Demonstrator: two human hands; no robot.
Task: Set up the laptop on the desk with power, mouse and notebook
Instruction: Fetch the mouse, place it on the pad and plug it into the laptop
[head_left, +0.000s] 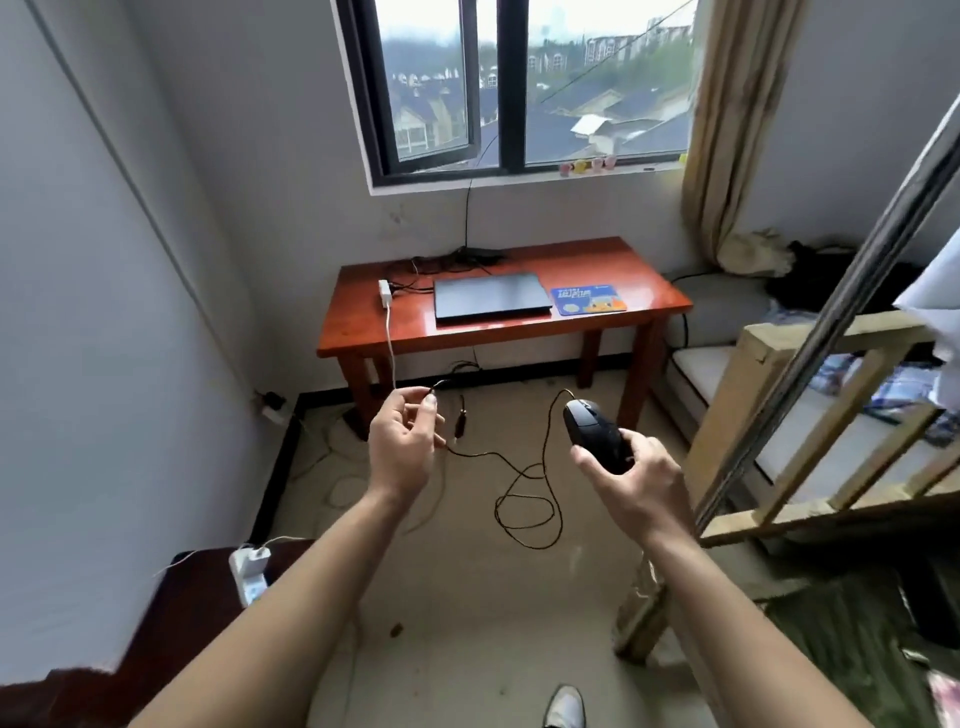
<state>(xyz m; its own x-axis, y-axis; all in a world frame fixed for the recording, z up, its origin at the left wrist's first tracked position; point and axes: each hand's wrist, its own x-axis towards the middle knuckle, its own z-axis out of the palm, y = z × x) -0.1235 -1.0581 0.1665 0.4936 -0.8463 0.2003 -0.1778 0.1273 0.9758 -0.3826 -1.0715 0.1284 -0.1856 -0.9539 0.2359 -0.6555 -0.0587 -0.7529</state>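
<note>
My right hand (631, 475) grips a black wired mouse (592, 428), held in the air in front of the desk. Its thin black cable (524, 499) hangs in loops between my hands, and my left hand (402, 441) pinches the cable near its plug end (460, 423), which dangles free. Ahead stands a red-brown wooden desk (363, 332). A closed dark laptop (491, 297) lies on its middle, with a blue mouse pad (588, 299) to its right. A white charger (385, 292) sits at the desk's left, its white cord dropping over the front edge.
Black cables lie tangled at the desk's back under the window (514, 88). A power strip (275, 410) rests on the floor by the left wall. A wooden bunk frame (810, 415) and mattress stand at right. Another white power strip (249, 571) sits on dark furniture near left.
</note>
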